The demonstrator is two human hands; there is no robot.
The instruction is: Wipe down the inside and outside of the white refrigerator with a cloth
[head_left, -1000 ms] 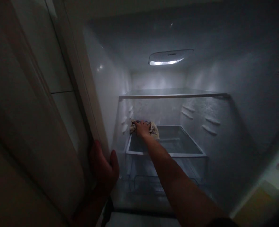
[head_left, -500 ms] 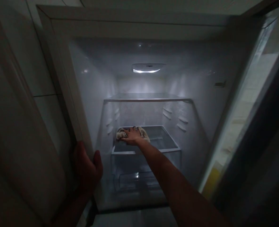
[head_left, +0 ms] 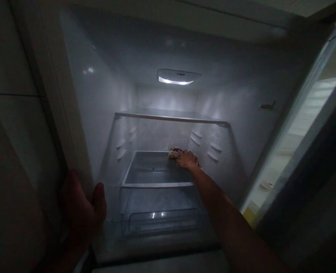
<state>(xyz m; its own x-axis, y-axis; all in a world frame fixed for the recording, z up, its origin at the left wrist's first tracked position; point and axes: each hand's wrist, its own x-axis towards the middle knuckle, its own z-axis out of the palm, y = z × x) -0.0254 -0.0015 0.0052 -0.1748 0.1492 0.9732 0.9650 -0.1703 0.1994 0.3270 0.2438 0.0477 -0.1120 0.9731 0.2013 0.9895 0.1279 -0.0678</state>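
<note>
Nearest, to L of the shelf (head_left: pixel 156 185) and well in front of it: L hand (head_left: pixel 84 208), up against the fridge's frame (head_left: pixel 58 113), thumb standing. Too dark there to be sure; can't tell if the fingers are hooked round the edge or just lie flat.

Below the shelf: drawer (head_left: pixel 162 223), clear plastic, pushed in, no hand on it.

Then R forearm, which crosses over the shelf's front rim near its R end. R hand (head_left: pixel 187 161) is above the shelf's back R part, fingers bent over the cloth (head_left: pixel 172 153), gripping it & pressing it down. Cloth = patterned, bunched, approx. at the shelf's back edge.

Progress, judged from this view only: wiping w/ cloth looks under way, not finished. Cloth is on the R side of the shelf, L side uncovered, w/ a dark speck (head_left: pixel 153 169) showing inside the rim, so prob. some of that area is left to do. How much is done, can't say.

R of the shelf: 4 wall ribs (head_left: pixel 212 156). Above the shelf: top shelf (head_left: pixel 168 118), no cloth or hand on it. Higher yet: lamp (head_left: pixel 175 80), lit.
</note>
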